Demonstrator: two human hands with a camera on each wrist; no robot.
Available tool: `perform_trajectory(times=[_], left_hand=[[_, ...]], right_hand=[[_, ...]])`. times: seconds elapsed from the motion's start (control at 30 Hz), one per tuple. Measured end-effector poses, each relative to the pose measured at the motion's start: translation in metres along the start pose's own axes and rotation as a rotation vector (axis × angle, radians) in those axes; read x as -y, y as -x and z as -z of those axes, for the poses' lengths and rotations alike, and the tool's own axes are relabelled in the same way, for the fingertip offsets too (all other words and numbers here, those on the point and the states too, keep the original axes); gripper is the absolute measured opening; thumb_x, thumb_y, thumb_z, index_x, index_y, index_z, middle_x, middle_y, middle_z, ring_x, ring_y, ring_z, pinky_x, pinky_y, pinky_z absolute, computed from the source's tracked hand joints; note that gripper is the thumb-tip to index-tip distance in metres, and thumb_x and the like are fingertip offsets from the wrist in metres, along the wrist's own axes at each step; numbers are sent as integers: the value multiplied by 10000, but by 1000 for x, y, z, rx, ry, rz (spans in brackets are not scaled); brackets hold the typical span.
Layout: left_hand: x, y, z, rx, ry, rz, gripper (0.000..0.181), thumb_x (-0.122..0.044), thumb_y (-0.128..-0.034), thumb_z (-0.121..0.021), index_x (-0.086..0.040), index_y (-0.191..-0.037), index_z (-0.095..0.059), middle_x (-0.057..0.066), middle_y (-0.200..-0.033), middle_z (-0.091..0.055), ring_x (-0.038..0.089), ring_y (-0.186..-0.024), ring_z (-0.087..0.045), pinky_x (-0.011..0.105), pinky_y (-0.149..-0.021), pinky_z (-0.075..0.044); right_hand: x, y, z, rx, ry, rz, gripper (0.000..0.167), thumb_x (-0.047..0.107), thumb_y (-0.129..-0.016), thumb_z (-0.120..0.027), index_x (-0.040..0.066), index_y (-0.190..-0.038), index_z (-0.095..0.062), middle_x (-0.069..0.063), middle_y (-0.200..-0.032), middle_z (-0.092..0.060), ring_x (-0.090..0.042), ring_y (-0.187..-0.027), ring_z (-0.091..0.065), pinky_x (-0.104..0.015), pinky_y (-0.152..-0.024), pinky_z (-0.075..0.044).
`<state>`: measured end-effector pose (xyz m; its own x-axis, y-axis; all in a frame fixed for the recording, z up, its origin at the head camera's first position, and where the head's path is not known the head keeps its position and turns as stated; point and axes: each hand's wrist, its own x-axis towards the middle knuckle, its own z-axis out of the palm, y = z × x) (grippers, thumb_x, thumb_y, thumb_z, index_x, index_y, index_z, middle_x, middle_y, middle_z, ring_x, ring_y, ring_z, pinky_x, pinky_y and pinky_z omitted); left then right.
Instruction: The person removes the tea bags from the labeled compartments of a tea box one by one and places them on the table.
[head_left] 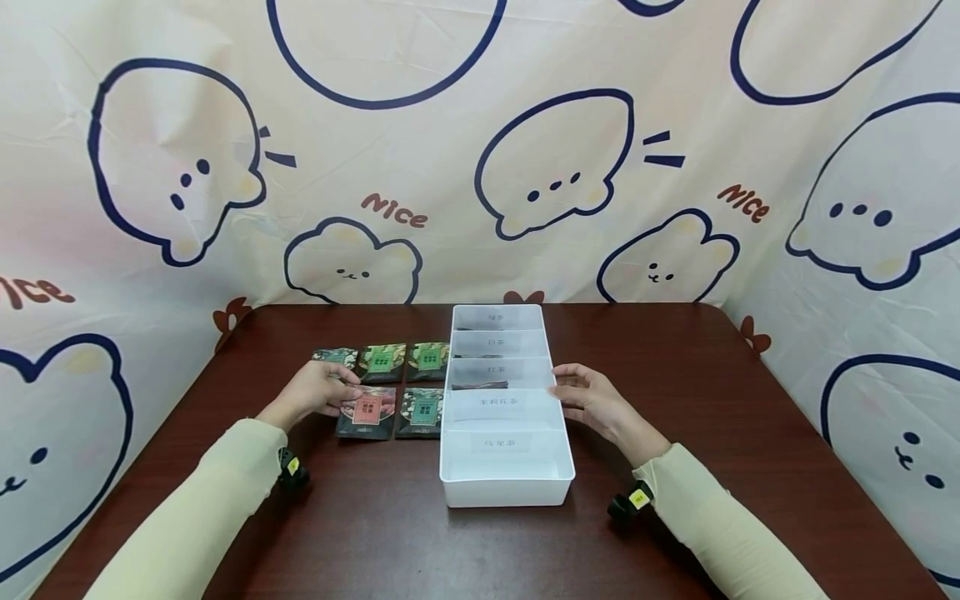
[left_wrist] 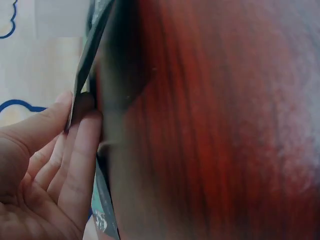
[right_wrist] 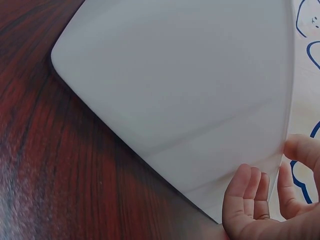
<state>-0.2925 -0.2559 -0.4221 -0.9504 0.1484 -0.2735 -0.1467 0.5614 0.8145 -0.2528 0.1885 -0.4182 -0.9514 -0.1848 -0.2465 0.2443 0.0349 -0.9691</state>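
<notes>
We seem at pickup, left hand (head_left: 318, 387) pinching the red packet (head_left: 368, 412), right hand (head_left: 596, 404) loosely touching the box (head_left: 506, 493), and should next lift toward three o'clock.

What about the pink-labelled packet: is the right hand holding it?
No, the left hand pinches the pink-labelled packet; the right hand touches the white box.

The head view is brightly, softly lit. In the left wrist view, the table (left_wrist: 225, 130) is blurred and washed by pale glare at right; in the right wrist view, the box (right_wrist: 175, 75) is dulled by shade.
</notes>
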Motion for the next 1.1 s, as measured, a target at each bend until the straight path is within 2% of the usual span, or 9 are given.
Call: perform_trajectory(times=[0.27,0.5,0.67,1.1], left_hand=[[-2,0,-4,-51,-58,33,248,-141,-855,-744,16,-1028,-662,81,-847,-726,170,-728,-670,384,-670,-591],[0,-2,-5,-96,-115,52,233,-162,-818,-783,-13,-950,-663,90,-817,-697,175,-674,-659,354,-619,-585],[4,-6,-6,-107,-144,62,244,-193,-795,-807,-37,-918,-666,108,-860,-677,183,-663,-642,333,-595,-580],[1,-6,-9,-118,-179,82,263,-200,-800,-805,-45,-930,-637,128,-937,-625,193,-707,-612,311,-596,-576]], right_hand=[[1,0,1,-4,27,8,429,97,-914,-658,11,-1286,-461,-77,-1133,-533,-135,-888,-627,-295,-777,-554],[1,-1,0,-1,2,0,401,77,-904,-666,21,-1256,-482,-50,-1078,-548,-134,-884,-624,-301,-774,-558],[1,0,-1,-5,6,-8,429,80,-903,-669,8,-1278,-474,-56,-1074,-544,-139,-889,-619,-297,-779,-559],[1,0,-1,-22,21,-9,426,79,-897,-676,16,-1272,-484,-69,-1092,-538,-142,-884,-620,-299,-779,-562]])
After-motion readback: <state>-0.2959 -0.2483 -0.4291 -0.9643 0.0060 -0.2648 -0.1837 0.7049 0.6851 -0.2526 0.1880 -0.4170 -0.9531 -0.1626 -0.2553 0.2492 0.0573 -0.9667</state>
